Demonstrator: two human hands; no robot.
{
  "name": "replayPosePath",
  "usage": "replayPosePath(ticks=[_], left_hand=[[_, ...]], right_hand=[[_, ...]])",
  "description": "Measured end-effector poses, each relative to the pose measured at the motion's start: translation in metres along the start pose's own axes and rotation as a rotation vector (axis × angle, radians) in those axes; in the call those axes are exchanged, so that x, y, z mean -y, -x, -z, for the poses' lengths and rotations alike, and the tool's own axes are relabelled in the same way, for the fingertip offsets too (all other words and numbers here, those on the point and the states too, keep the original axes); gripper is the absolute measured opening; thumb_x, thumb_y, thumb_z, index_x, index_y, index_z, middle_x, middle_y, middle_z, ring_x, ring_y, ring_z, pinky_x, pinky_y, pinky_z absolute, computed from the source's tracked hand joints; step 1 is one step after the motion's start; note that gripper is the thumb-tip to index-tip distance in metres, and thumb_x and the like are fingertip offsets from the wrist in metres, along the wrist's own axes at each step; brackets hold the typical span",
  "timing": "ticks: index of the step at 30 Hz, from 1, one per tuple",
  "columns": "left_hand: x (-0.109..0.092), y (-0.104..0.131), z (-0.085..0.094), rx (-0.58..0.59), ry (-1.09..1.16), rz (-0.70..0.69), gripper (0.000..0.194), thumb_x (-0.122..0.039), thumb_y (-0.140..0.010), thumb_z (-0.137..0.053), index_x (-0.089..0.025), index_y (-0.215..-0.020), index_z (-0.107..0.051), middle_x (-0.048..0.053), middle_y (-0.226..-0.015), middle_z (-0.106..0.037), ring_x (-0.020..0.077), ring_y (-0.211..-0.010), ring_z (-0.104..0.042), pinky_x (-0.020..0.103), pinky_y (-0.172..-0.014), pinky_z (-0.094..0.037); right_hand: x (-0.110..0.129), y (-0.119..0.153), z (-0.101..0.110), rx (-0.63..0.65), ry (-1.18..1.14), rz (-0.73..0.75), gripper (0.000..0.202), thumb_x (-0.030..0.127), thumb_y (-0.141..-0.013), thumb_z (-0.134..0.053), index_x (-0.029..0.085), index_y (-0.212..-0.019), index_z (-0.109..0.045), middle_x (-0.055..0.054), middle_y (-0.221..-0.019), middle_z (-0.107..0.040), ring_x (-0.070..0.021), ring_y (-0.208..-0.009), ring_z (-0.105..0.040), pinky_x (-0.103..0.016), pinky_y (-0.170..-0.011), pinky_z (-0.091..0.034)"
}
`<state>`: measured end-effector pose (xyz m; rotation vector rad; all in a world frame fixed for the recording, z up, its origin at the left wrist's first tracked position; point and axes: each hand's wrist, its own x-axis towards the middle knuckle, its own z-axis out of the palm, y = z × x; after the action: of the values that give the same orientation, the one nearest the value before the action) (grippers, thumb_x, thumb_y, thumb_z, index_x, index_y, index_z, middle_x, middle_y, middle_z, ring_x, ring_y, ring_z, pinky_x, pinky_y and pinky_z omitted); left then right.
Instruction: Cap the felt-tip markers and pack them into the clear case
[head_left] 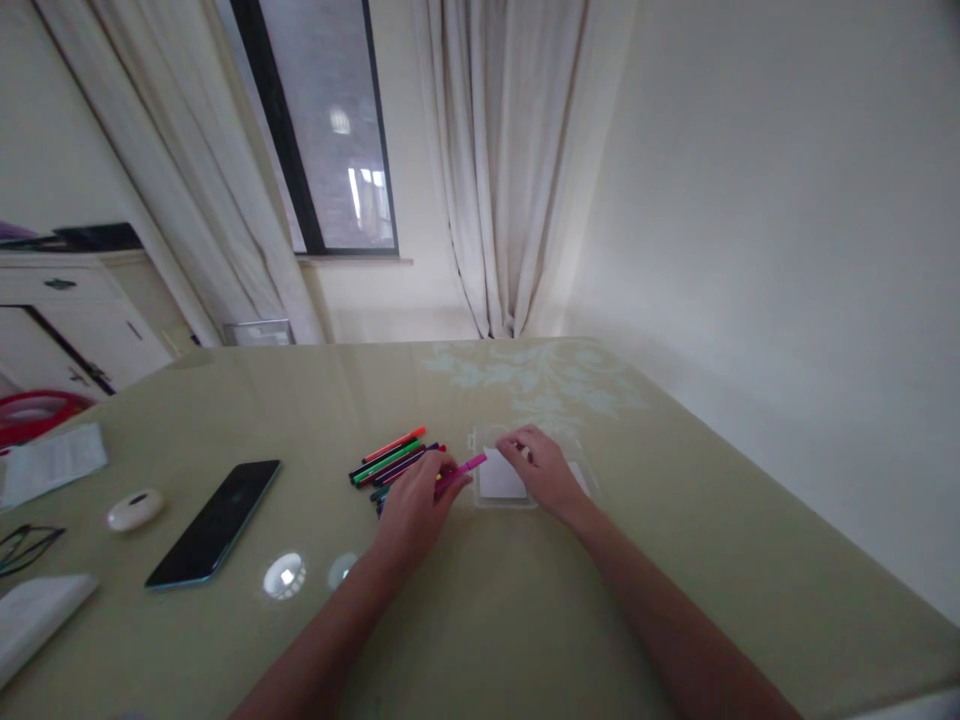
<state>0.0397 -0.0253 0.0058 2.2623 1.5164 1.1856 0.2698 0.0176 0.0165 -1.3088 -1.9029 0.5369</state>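
Observation:
My left hand (420,500) is closed on a pink pen (471,465), whose tip points right toward a clear plastic case. Under and behind that hand lie several coloured pens (390,462), among them orange, green and dark ones. The clear case (510,505) rests flat on the table, with a white card (499,475) inside it. Over the case's right part is my right hand (544,470), its thumb and fingertips bent together near the card's upper edge. Whatever those fingertips may hold is too small to make out.
A black phone (214,525) lies on the table (465,630) at the left. Beyond it are a white rounded object (135,510), glasses (30,548), a white box (41,615) and papers (56,465). The wall (787,300) borders the table's right side.

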Motion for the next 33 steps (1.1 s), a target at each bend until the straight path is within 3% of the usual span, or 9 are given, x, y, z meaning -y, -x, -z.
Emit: replayPosePath(ticks=[4, 8, 13, 17, 23, 33], left_hand=[[-0.007, 0.002, -0.004, -0.026, 0.08, -0.051, 0.015, -0.038, -0.099, -0.061, -0.023, -0.097, -0.058, 0.001, -0.091, -0.067, 0.0169, -0.078, -0.064, 0.027, -0.072, -0.05], [-0.011, 0.001, -0.003, -0.026, 0.152, -0.03, 0.014, -0.035, -0.098, -0.064, -0.023, -0.103, -0.061, 0.002, -0.097, -0.068, 0.0165, -0.079, -0.065, 0.027, -0.071, -0.053], [-0.012, 0.002, -0.004, -0.027, 0.189, -0.008, 0.017, -0.036, -0.101, -0.056, -0.023, -0.107, -0.064, 0.003, -0.093, -0.07, 0.0155, -0.074, -0.065, 0.026, -0.066, -0.055], [-0.013, 0.002, -0.005, -0.079, 0.161, -0.017, 0.016, -0.036, -0.101, -0.056, -0.022, -0.102, -0.065, 0.004, -0.093, -0.069, 0.0168, -0.077, -0.065, 0.028, -0.069, -0.055], [-0.017, 0.001, -0.005, -0.131, 0.151, -0.058, 0.009, -0.03, -0.098, -0.06, -0.022, -0.098, -0.066, 0.002, -0.088, -0.066, 0.0165, -0.077, -0.063, 0.028, -0.07, -0.054], [-0.019, 0.003, -0.008, -0.123, 0.15, -0.088, 0.009, -0.024, -0.098, -0.058, -0.023, -0.104, -0.065, 0.003, -0.092, -0.062, 0.0167, -0.079, -0.062, 0.028, -0.073, -0.054]], right_hand=[[0.019, 0.002, -0.004, 0.117, -0.454, -0.058, 0.036, 0.051, -0.096, -0.06, 0.02, -0.086, -0.074, -0.003, -0.075, -0.071, -0.0168, -0.07, -0.063, -0.027, -0.064, -0.047], [0.021, 0.001, -0.005, 0.047, -0.609, -0.135, 0.037, 0.055, -0.089, -0.068, 0.019, -0.08, -0.074, -0.002, -0.067, -0.069, -0.015, -0.061, -0.06, -0.026, -0.057, -0.043], [0.008, -0.004, -0.002, -0.113, -0.743, -0.234, 0.038, 0.057, -0.083, -0.074, 0.02, -0.077, -0.076, -0.004, -0.071, -0.072, -0.015, -0.062, -0.063, -0.027, -0.058, -0.045], [0.007, -0.004, -0.005, -0.105, -0.883, -0.295, 0.037, 0.056, -0.079, -0.079, 0.02, -0.087, -0.079, -0.006, -0.084, -0.078, -0.0162, -0.071, -0.069, -0.027, -0.063, -0.049], [0.016, -0.001, -0.01, -0.097, -1.035, -0.357, 0.039, 0.041, -0.066, -0.092, 0.02, -0.095, -0.077, -0.005, -0.088, -0.079, -0.0188, -0.081, -0.074, -0.026, -0.068, -0.053], [0.018, 0.0, -0.011, -0.071, -1.094, -0.363, 0.041, 0.04, -0.07, -0.09, 0.022, -0.103, -0.073, -0.007, -0.1, -0.081, -0.0192, -0.088, -0.075, -0.028, -0.073, -0.056]])
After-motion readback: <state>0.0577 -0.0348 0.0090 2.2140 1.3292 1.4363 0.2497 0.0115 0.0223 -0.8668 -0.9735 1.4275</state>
